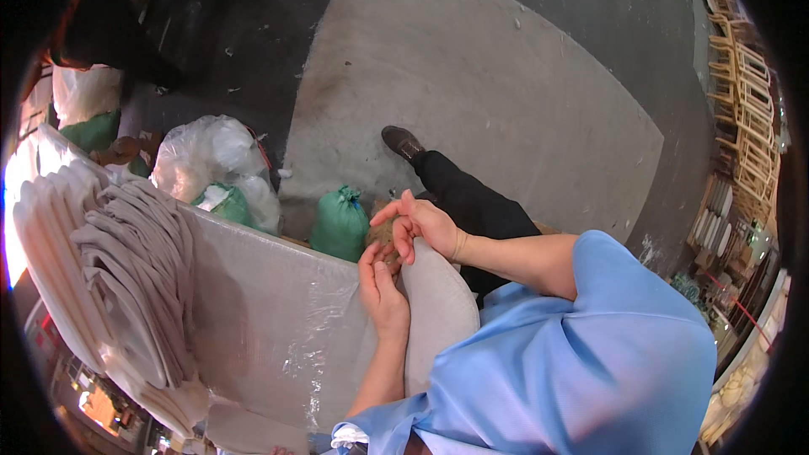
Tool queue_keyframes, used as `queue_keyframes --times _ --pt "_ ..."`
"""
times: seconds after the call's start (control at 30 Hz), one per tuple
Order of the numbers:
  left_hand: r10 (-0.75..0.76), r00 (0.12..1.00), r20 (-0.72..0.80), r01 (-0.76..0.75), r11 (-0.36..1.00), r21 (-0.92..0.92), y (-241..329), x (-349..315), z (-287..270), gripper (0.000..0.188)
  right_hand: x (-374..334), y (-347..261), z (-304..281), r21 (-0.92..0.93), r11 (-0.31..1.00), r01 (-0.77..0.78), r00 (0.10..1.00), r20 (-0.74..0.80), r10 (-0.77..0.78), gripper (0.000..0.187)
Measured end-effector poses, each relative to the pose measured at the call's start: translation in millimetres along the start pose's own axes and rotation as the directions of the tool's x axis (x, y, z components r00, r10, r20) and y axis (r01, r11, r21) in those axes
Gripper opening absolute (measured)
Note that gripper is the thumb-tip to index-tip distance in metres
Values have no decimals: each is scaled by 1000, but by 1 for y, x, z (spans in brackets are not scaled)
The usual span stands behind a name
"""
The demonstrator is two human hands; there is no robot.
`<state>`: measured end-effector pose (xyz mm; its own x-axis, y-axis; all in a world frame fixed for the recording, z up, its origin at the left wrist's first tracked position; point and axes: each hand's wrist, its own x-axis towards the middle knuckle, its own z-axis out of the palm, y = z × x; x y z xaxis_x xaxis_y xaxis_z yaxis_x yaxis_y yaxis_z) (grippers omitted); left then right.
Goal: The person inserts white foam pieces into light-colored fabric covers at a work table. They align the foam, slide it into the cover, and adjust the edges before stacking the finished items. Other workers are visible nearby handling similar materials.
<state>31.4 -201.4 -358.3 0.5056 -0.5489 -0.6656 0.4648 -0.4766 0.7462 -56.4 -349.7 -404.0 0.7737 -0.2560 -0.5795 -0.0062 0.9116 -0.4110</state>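
Note:
A rounded light-grey padded piece, like a seat cushion [440, 312], stands on edge against my body. My left hand [386, 299] lies along its left side, with the fingers bent near its top end. Over that same end, my right hand [424, 223] curls its lower fingers against the fabric while the upper ones reach out to the left. The fingertips of both hands nearly meet there. What lies between them is partly hidden. Left of my hands is a table [261, 295] covered in grey material and shiny clear plastic.
Stacked pale cushions [63, 261] and folded grey covers [139, 270] sit on the table's left end. Beyond its edge are a tied green sack [340, 223] and clear plastic bags [206, 156]. A grey sheet [472, 84] covers the floor. Wooden chair frames [746, 109] stand far right. Another person's dark-clothed leg [126, 34] shows upper left.

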Motion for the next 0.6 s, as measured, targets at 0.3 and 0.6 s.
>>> queue_keyframes --times 0.3,0.6 --pt "-12 1000 13 13 998 -60 9 -2 2 39 9 19 -7 251 948 -196 973 -71 220 78" --pt "125 992 -16 -124 992 27 0 0 -3 39 -3 -36 18 31 999 -8 999 42 7 83"
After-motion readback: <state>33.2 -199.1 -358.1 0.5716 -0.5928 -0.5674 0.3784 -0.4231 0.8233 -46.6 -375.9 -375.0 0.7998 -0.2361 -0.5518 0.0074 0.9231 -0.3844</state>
